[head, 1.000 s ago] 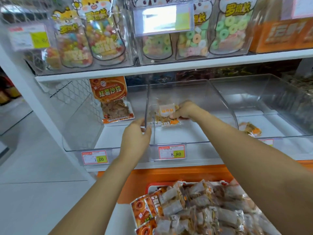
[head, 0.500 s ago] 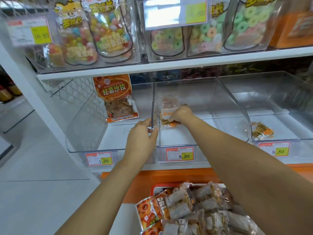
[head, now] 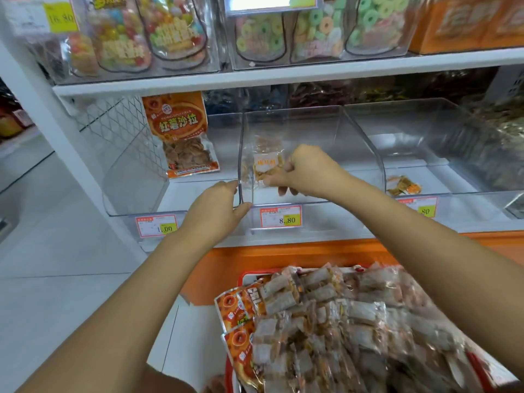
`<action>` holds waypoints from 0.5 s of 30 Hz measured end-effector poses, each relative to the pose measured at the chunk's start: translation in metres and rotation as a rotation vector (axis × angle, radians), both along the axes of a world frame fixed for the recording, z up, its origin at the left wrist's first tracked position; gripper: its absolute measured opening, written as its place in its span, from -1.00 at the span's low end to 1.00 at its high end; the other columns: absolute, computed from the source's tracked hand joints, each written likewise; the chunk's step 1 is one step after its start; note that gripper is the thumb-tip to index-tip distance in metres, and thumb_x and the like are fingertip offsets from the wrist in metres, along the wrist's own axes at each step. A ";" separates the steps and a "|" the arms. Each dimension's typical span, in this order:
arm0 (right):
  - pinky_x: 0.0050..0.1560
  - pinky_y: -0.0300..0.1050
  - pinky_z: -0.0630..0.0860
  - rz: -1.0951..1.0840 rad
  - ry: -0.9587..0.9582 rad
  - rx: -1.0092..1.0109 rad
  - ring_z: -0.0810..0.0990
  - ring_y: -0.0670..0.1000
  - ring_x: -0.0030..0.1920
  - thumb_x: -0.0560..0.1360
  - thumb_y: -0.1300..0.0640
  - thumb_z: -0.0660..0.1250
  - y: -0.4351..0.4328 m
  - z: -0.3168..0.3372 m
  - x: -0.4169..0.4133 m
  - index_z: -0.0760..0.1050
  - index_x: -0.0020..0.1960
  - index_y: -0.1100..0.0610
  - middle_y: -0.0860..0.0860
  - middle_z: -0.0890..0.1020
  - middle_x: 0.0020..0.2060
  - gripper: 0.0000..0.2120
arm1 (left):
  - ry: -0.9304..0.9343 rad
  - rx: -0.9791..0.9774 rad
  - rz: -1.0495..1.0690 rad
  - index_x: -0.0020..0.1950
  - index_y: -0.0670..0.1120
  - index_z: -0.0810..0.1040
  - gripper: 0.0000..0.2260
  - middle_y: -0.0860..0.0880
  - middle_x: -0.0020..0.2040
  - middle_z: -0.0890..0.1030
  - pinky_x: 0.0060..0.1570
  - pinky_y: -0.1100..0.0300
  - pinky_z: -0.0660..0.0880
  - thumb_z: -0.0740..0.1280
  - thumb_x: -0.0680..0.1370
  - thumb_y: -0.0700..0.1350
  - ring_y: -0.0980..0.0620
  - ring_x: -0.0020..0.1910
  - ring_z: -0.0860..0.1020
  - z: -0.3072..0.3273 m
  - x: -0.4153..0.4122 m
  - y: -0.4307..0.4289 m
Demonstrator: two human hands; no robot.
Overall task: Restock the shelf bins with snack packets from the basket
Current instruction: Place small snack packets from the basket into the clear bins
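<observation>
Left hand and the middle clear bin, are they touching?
Touching. The head view shows the left hand gripping the middle clear bin by its front left wall edge.

White-painted flat shelf board (head: 283,76) runs across the upper frame, meeting a white upright post (head: 42,117) at left. White diamond wire mesh panel (head: 110,117) closes the shelf end just under the board. Glossy orange base panel (head: 283,252) sits below the lower shelf edge. Pale grey tiled floor (head: 56,293) at left, thin joints visible. Low white neighbouring shelf (head: 22,157) far left, blurred. Light bright, even.
</observation>
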State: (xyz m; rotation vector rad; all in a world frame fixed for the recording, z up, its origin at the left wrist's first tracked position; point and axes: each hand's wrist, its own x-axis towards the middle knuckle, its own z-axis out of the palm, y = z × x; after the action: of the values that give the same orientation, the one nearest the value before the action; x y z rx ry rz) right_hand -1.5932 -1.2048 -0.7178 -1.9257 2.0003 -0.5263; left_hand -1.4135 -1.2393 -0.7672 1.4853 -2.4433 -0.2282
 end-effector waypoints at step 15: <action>0.29 0.11 0.28 0.602 0.444 0.397 0.38 0.10 0.30 0.51 0.03 0.33 0.052 -0.180 0.043 0.45 0.34 -0.03 0.03 0.50 0.28 -0.61 | -0.103 0.056 -0.008 0.33 -0.17 0.46 -0.64 -0.20 0.23 0.54 0.12 0.07 0.43 0.15 0.55 -0.33 -0.17 0.21 0.50 -0.009 0.012 0.023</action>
State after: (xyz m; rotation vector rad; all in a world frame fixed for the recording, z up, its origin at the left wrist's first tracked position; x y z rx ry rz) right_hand -1.5502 -1.1525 -0.8983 -2.3422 1.4439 0.4478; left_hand -1.4011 -1.2163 -0.7761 1.5474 -2.5430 -0.2291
